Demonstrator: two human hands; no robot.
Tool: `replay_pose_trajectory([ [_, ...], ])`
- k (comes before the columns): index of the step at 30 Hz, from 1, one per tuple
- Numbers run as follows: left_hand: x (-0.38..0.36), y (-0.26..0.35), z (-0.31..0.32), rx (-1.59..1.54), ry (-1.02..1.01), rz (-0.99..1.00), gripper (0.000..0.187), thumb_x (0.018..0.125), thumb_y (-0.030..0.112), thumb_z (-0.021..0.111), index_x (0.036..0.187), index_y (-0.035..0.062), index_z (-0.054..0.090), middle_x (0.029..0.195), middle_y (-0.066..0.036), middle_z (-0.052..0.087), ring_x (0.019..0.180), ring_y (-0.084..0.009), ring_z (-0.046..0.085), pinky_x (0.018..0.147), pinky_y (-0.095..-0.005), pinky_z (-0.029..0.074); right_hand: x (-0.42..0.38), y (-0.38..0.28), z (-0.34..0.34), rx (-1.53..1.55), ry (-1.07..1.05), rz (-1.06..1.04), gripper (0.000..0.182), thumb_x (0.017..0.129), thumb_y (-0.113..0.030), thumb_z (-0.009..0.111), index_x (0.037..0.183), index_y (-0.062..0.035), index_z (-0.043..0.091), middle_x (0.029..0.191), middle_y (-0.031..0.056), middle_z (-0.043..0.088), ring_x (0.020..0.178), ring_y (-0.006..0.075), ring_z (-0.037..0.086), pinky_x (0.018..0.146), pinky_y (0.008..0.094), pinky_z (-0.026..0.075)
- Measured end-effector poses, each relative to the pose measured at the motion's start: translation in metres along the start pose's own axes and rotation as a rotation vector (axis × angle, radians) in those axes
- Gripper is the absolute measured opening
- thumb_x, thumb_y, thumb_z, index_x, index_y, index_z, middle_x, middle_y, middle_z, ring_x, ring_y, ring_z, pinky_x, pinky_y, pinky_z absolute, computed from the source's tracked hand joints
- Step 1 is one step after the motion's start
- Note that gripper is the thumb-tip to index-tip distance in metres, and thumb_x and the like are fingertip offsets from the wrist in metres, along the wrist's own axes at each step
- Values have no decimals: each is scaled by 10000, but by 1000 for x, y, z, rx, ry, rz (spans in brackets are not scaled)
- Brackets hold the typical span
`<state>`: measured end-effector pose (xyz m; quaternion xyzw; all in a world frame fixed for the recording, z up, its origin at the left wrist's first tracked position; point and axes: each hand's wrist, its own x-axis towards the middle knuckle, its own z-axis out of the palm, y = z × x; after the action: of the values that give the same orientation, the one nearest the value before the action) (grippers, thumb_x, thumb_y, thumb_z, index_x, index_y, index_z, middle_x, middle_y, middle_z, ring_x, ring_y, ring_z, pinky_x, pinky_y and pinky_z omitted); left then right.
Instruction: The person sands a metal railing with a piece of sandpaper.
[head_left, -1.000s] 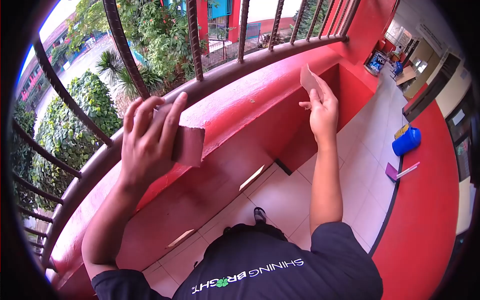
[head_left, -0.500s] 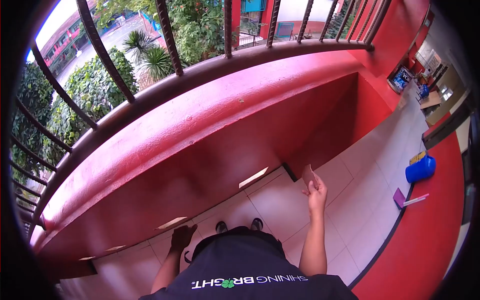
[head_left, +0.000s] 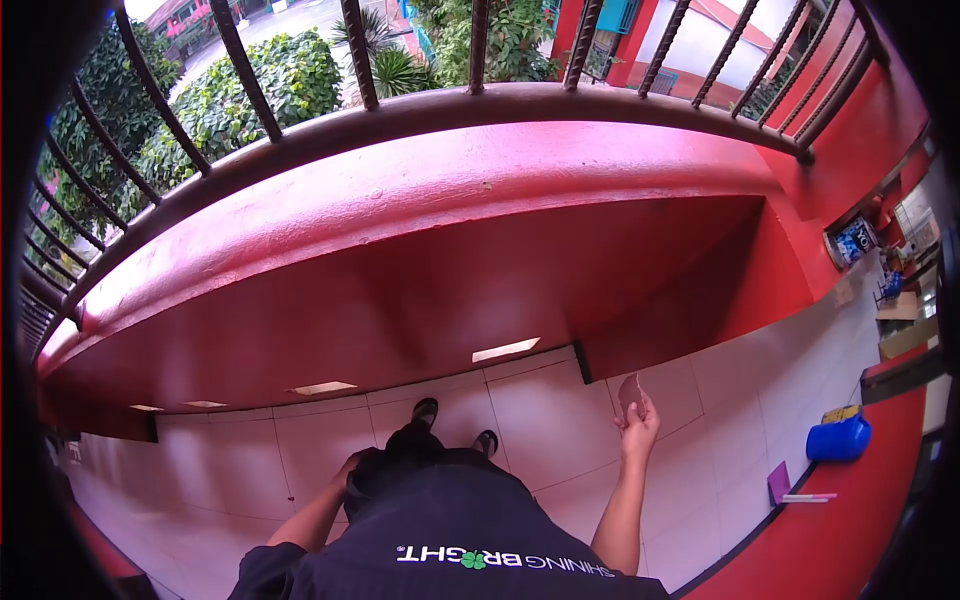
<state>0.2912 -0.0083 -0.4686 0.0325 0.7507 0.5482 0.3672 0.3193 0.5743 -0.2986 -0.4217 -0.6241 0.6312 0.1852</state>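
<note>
My right hand (head_left: 638, 428) is closed on a small reddish-brown sheet (head_left: 631, 393), pinched between thumb and fingers. The sheet is thin and slightly curved, somewhat like sandpaper. It is held upright above the tiled floor (head_left: 560, 430), apart from the low red wall (head_left: 450, 290). My left hand (head_left: 350, 468) is down by my hip against the dark clothing. Its fingers are mostly hidden there, so what it holds, if anything, does not show.
A curved metal railing (head_left: 400, 115) tops the wall's ledge (head_left: 420, 180). On the red ledge at right are a blue container (head_left: 838, 440), a purple piece (head_left: 778, 484) and pale sticks with pink (head_left: 808, 497). My shoes (head_left: 426, 411) stand on the tiles near the wall.
My view has turned, and my feet have shifted relative to the wall. My left hand has drawn back to my hip. My right hand still holds the sheet.
</note>
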Motion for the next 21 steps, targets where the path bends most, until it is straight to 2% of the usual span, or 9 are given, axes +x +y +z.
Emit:
replay_pose_trajectory([
  [3, 39, -37, 6, 50, -83, 103, 580, 836, 366, 715, 1285, 4, 658, 1241, -156, 691, 1194, -271, 646, 1042, -386, 482, 3, -10, 10, 16, -51, -43, 349, 1060, -60, 508, 1396, -44, 597, 1249, 74, 678, 1024, 140, 654, 723, 285, 575],
  [7, 25, 28, 16, 258, -49, 86, 572, 837, 370, 706, 1276, 7, 656, 1239, -176, 683, 1178, -297, 646, 1046, -397, 474, 1, -23, 23, 75, -73, -68, 347, 1061, -60, 507, 1393, -40, 603, 1224, 75, 689, 1010, 134, 657, 728, 282, 571],
  [10, 29, 74, 17, 215, -216, 22, 582, 883, 402, 652, 1309, 5, 639, 1269, -223, 666, 1208, -320, 627, 1042, -406, 474, -4, -27, 20, 31, -136, -118, 345, 1061, -62, 508, 1390, -30, 608, 1222, 86, 692, 1011, 144, 663, 724, 281, 574],
  [13, 28, 111, 27, 280, -167, -28, 530, 916, 355, 626, 1315, 6, 637, 1258, -226, 665, 1203, -291, 624, 1045, -395, 471, -6, -18, 7, -60, -164, -136, 342, 1061, -68, 510, 1385, -19, 609, 1240, 101, 685, 1035, 159, 666, 726, 283, 579],
  [14, 36, 96, 24, 287, -163, -27, 530, 916, 355, 626, 1315, 6, 637, 1258, -226, 665, 1203, -291, 624, 1045, -395, 471, -5, -12, 1, -69, -146, -132, 343, 1061, -71, 511, 1385, -15, 608, 1249, 108, 681, 1044, 168, 667, 727, 286, 582],
  [16, 70, 34, 31, 450, -276, 227, 474, 941, 334, 624, 1279, 3, 651, 1236, -210, 678, 1170, -247, 633, 1020, -387, 481, -8, -7, -12, -82, -122, -99, 348, 1061, -82, 518, 1390, -9, 602, 1277, 119, 668, 1057, 181, 668, 732, 292, 584],
  [18, 96, -10, 32, 173, -157, 465, 440, 950, 323, 639, 1257, 7, 651, 1218, -204, 690, 1134, -226, 643, 1001, -381, 490, -13, -5, -20, -67, -99, -71, 349, 1062, -88, 521, 1394, -17, 601, 1279, 117, 668, 1058, 182, 668, 730, 291, 583],
  [20, 110, 8, 45, -6, -108, 154, 435, 940, 267, 661, 1287, 8, 630, 1229, -179, 690, 1169, -219, 626, 1024, -364, 480, -12, 2, -27, -54, -63, -50, 350, 1065, -105, 531, 1400, -29, 597, 1283, 112, 666, 1056, 183, 667, 726, 292, 580],
  [21, 108, 10, 46, -1, -107, 154, 435, 940, 267, 661, 1287, 8, 630, 1229, -179, 690, 1169, -219, 626, 1024, -364, 480, -15, 0, -27, -49, -62, -50, 350, 1065, -105, 531, 1400, -29, 597, 1283, 112, 666, 1056, 183, 667, 726, 292, 580],
])
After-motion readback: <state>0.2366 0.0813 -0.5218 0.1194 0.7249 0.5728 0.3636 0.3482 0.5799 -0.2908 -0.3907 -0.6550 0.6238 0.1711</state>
